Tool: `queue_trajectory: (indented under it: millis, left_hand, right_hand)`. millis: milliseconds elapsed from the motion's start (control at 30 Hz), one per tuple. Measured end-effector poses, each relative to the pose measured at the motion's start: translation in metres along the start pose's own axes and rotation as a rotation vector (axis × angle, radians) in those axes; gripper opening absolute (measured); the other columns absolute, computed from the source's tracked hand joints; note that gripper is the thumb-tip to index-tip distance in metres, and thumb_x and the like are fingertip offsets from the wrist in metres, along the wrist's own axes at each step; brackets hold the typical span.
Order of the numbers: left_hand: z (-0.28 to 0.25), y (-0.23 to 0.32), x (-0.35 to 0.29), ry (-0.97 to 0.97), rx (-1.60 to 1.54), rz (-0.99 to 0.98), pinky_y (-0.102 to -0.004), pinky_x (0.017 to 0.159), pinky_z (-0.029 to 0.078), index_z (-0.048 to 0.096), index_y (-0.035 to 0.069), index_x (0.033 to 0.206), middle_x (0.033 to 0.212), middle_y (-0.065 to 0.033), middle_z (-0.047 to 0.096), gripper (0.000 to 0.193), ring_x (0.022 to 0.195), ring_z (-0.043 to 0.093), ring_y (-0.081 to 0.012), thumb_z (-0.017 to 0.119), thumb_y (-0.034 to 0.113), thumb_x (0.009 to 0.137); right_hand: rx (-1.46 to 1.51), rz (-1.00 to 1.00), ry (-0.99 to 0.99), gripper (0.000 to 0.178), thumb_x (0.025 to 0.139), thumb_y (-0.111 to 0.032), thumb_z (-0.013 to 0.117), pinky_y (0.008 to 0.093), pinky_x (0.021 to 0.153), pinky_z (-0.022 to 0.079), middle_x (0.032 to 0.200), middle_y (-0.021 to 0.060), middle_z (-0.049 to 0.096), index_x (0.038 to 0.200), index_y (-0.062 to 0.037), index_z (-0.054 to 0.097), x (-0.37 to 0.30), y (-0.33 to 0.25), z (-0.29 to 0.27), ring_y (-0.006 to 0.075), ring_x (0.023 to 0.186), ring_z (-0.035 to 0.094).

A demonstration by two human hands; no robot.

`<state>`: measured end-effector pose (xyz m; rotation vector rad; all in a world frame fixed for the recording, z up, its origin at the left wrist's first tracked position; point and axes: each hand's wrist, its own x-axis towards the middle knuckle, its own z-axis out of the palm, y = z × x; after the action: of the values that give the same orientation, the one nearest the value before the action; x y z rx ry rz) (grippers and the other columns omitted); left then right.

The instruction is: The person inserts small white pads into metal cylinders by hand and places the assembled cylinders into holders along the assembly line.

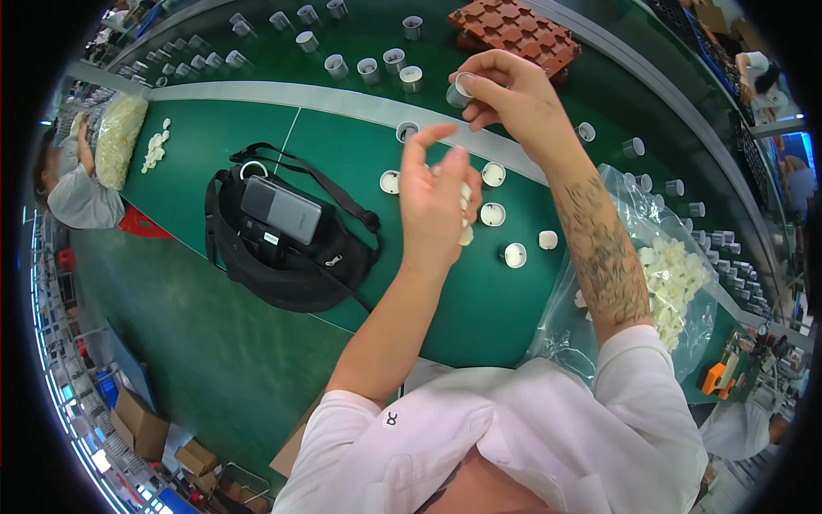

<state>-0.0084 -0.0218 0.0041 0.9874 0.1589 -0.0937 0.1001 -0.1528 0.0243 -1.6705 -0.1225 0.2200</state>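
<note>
Over the conveyor belt, my right hand (511,92) pinches a small grey metal-looking cup (458,92) between thumb and fingers. Closer to me, my left hand (435,201) has its index finger and thumb raised, while its other fingers curl around several white discs (466,214). Close by on the green table stand small cups with white tops, among them one cup (492,175) right of my left hand and another cup (390,182) left of it. A further grey cup (408,131) stands at the belt's pale edge, just behind my left hand.
A black bag (291,278) with a phone (282,210) on it lies on the table's left. At right sits a clear plastic bag (565,321) of white pieces. The dark green belt (282,64) carries many cups and a reddish-brown tray (514,36). Another person (81,184) sits far left.
</note>
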Motion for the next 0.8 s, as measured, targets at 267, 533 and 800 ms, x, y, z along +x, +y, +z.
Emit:
queue_trajectory:
  millis: [267, 533, 800]
  left_hand:
    - [-0.008, 0.0, 0.003, -0.182, -0.449, -0.225, -0.0206, 0.038, 0.031, 0.058, 0.003, 0.118, 0.065, -0.0043, 0.054, 0.042, 0.046, 0.043, -0.0082, 0.042, 0.042, 0.111]
    - [-0.003, -0.008, 0.0, -0.31, -0.364, -0.128, -0.0208, 0.039, 0.034, 0.059, 0.002, 0.115, 0.065, -0.0043, 0.055, 0.037, 0.047, 0.046, -0.0081, 0.05, 0.037, 0.109]
    - [0.001, -0.012, -0.001, -0.248, -0.05, 0.105, -0.0227, 0.04, 0.038, 0.058, -0.001, 0.121, 0.067, -0.0075, 0.061, 0.031, 0.047, 0.049, -0.0099, 0.056, 0.027, 0.105]
  right_hand:
    - [0.053, -0.138, -0.049, 0.019, 0.097, -0.007, 0.067, 0.0237, 0.063, 0.057, 0.105, 0.0074, 0.069, 0.113, 0.002, 0.063, -0.088, -0.037, 0.008, 0.0082, 0.073, 0.067]
    - [-0.395, -0.438, 0.275, 0.014, 0.086, -0.003, 0.075, 0.0205, 0.056, 0.046, 0.102, 0.0048, 0.063, 0.098, -0.0038, 0.07, -0.12, -0.04, 0.001, 0.0061, 0.067, 0.055]
    - [-0.426, -0.434, 0.322, 0.01, 0.082, -0.007, 0.076, 0.0253, 0.054, 0.037, 0.083, 0.0013, 0.056, 0.09, -0.0035, 0.072, -0.129, -0.027, -0.009, 0.0082, 0.062, 0.045]
